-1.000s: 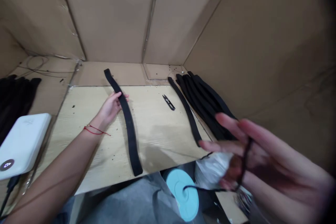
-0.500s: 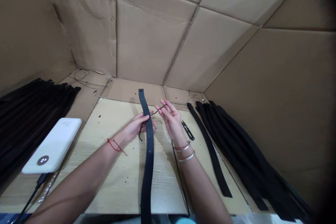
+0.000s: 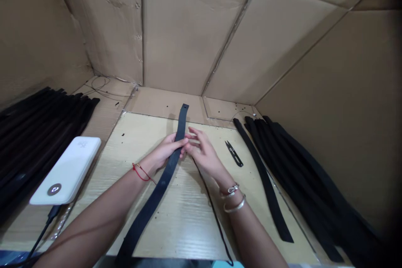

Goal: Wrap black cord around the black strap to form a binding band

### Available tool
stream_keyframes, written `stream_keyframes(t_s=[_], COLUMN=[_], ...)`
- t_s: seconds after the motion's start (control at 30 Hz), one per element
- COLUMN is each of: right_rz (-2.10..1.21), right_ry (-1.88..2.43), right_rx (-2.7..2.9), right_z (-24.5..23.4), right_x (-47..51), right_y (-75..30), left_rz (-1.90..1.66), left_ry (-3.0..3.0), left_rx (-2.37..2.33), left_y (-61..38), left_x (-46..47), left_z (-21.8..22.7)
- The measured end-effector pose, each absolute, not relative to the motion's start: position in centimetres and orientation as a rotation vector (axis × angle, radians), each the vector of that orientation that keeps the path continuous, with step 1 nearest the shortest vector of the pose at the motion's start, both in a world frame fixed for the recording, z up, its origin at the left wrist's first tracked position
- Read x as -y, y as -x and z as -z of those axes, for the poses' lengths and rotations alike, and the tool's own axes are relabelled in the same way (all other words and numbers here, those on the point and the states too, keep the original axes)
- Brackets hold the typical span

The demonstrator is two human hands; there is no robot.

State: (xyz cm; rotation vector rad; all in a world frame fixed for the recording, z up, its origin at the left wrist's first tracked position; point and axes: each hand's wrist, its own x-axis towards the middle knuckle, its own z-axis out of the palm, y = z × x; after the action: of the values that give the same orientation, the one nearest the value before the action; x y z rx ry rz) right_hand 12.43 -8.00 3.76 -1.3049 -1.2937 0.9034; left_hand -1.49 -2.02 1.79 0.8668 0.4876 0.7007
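Note:
A long black strap (image 3: 163, 181) with a small hole near its far end slants across the table in front of me. My left hand (image 3: 166, 148) is closed around its upper part, thumb on top and fingers behind. Close against the strap's right edge, my right hand (image 3: 205, 155) has thumb and forefinger pinched together at a thin black cord, its other fingers raised. That cord (image 3: 211, 201) runs from beneath the right hand down to the table's front edge. The pinched bit of cord is mostly hidden by the fingers.
Black thread snips (image 3: 234, 154) lie right of my hands. A single strap (image 3: 266, 180) and a pile of straps (image 3: 298, 176) are farther right. Another strap pile (image 3: 40, 134) lies left, beside a white power bank (image 3: 67, 171) with a cable. Cardboard walls (image 3: 176, 33) enclose the table.
My right hand has come in from the stretched cord to the strap's edge. The strap's near end has swung left and its far end tilts right. The view has shifted slightly.

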Motion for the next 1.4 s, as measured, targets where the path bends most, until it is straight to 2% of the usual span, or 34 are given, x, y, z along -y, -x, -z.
stream_keyframes(t_s=[0.1, 0.27, 0.67, 0.97, 1.23, 1.4], right_rz=[-1.152, -1.281, -0.983, -1.182, -1.181, -1.039], right_ry=[1.211, 1.246, 1.322, 1.139, 1.113, 1.160], right_rx=[1.168, 1.096, 0.995, 0.987, 0.991, 0.972], right_z=[-2.5, -1.8, -3.9, -5.3, -4.6, -4.8], right_x=[8.0, 7.8, 7.5, 8.0, 7.7, 7.8], right_y=[-10.7, -11.3, -14.3, -14.3, -14.0, -14.5], left_rz=[-0.681, -0.581, -0.448, -0.539, -0.574, -0.557], left_ry=[-0.901, -0.961, -0.876, -0.773, -0.825, -0.906], left_rx=[-0.516, -0.537, -0.527, -0.443, -0.389, -0.372], left_y=[1.1, 1.0, 2.1, 2.9, 1.9, 1.9], left_x=[2.2, 2.4, 1.7, 0.2, 1.3, 1.5], left_z=[-1.3, -0.8, -2.2, -1.5, -1.2, -0.7])
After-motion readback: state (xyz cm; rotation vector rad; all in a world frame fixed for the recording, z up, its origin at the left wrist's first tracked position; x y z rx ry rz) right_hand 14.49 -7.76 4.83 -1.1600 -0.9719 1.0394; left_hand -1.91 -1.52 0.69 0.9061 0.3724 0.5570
